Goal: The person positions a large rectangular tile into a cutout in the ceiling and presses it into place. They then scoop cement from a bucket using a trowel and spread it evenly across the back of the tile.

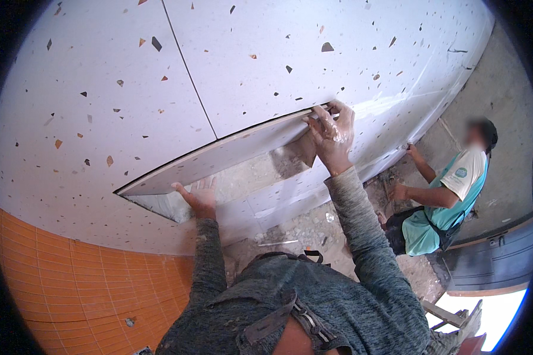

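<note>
White speckled terrazzo-look tiles (89, 71) line the wall around a recessed opening (260, 168) with rough, dusty insides. A tile piece (219, 157) lies along the opening's upper edge, tilted, with a dark gap above it. My right hand (334, 136) grips its right end, fingers bent over the edge and coated with pale residue. My left hand (198, 198) is at the lower left part of the piece, fingers stretched out and apart, seemingly touching it from below.
Orange tiled wall (41, 278) at lower left. A person (444, 195) in teal and white crouches at right by the grey wall (491, 77), hand raised to the tiles. Rubble lies on the floor (284, 239); wooden pieces (450, 313) stand by a bright opening at lower right.
</note>
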The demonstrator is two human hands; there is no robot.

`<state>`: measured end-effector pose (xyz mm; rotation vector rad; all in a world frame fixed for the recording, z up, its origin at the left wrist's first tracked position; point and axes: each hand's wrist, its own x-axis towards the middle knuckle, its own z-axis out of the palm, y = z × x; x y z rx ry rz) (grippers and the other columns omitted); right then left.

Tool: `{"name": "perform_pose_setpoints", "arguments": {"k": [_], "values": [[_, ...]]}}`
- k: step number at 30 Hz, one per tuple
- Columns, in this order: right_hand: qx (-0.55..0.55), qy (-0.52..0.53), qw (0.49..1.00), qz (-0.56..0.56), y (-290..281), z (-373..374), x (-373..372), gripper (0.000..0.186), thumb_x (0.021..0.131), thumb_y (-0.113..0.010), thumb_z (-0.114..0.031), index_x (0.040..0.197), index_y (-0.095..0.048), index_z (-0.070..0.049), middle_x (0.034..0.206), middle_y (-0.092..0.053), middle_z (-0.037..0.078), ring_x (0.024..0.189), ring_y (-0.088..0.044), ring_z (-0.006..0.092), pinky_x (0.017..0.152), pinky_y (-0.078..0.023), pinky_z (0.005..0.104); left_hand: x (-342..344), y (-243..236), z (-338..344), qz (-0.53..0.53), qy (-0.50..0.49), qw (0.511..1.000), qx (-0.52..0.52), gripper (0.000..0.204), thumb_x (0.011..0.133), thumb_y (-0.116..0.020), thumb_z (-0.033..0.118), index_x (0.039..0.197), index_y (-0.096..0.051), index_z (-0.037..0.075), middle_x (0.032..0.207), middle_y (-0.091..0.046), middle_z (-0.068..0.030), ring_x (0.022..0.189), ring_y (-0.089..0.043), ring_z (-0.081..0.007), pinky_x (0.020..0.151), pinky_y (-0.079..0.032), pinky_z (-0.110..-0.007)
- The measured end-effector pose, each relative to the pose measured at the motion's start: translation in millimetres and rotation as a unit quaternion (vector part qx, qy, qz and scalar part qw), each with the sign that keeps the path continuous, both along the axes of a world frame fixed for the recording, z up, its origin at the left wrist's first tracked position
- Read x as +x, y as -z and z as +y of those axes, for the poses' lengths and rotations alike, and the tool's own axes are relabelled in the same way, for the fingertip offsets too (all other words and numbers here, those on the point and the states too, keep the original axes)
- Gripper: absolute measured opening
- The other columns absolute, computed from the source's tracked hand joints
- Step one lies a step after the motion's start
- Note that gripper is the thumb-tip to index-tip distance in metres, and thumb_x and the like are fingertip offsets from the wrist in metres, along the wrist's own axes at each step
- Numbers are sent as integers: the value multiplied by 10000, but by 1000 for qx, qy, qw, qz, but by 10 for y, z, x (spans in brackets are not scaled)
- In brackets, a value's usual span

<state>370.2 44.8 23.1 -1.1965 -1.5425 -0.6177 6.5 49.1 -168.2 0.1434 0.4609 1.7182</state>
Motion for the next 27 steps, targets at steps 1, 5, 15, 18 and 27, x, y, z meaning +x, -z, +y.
{"name": "perform_pose_setpoints", "arguments": {"k": [1,5,15,18,27], "values": [[11,5,1000,1,4,-2,-5,382,715,-869,-167,1063,-716,-130,1072,-560,108,932,-563,275,734,-521,398,24,-36,7,-13,-7,1000,-15,1380,699,-667,824,1575,26,15,1656,-58,-161,1525,-87,-388,1217,-94,-572],[23,45,999,15,-1,17,-104,316,740,-852,-176,1014,-707,-116,991,-563,93,892,-569,267,700,-515,399,74,-148,-53,3,-25,999,-36,1344,703,-677,811,1590,19,80,1653,-59,-156,1521,-87,-383,1209,-98,-596],[-73,34,997,-19,89,218,-237,280,812,-740,-213,968,-635,-5,894,-599,149,807,-606,331,646,-525,447,104,-324,-55,91,-36,995,-34,1191,769,-580,839,1604,-63,165,1650,-55,-129,1513,-70,-377,1185,-87,-611],[-114,47,992,-16,135,317,-220,334,815,-753,-240,1050,-638,-32,925,-644,160,874,-637,347,683,-543,449,85,-294,21,104,-55,993,-32,1160,773,-596,820,1604,-80,196,1644,-78,-124,1511,-57,-374,1172,-65,-644],[-153,-9,986,63,81,315,-210,309,826,-757,-227,1081,-677,-71,1026,-652,182,951,-645,372,773,-544,485,45,-171,107,74,-94,991,-65,1068,798,-605,788,1593,-135,252,1626,-125,-114,1497,-103,-343,1175,-148,-645]]}}
